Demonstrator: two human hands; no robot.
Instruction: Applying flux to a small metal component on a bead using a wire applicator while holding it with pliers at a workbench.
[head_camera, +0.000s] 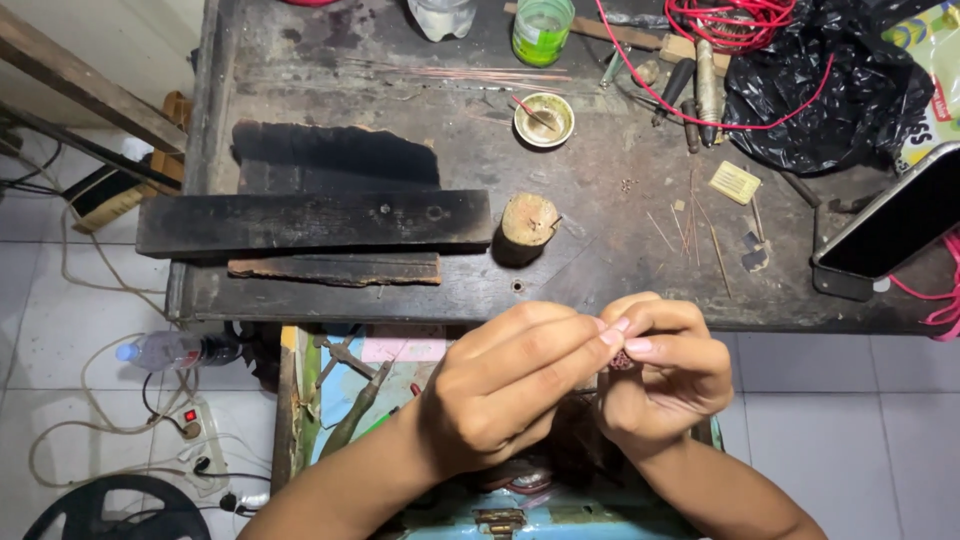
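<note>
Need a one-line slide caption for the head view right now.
Left hand and right hand pinch a small reddish piece together below a dark worn workbench bearing a wooden stump.

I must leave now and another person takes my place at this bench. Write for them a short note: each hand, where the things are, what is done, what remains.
Left hand: fingertips pinch a small reddish piece, held in front of the bench edge.
Right hand: pinches the same piece from the other side; both hands meet on it.
On the dark workbench: a wooden stump, thin wires, a small bowl, red cable, a phone at the right.
Done: the piece is in hand, off the bench.
Left: the piece is too small to judge its state; the thin wires lie untouched.
</note>
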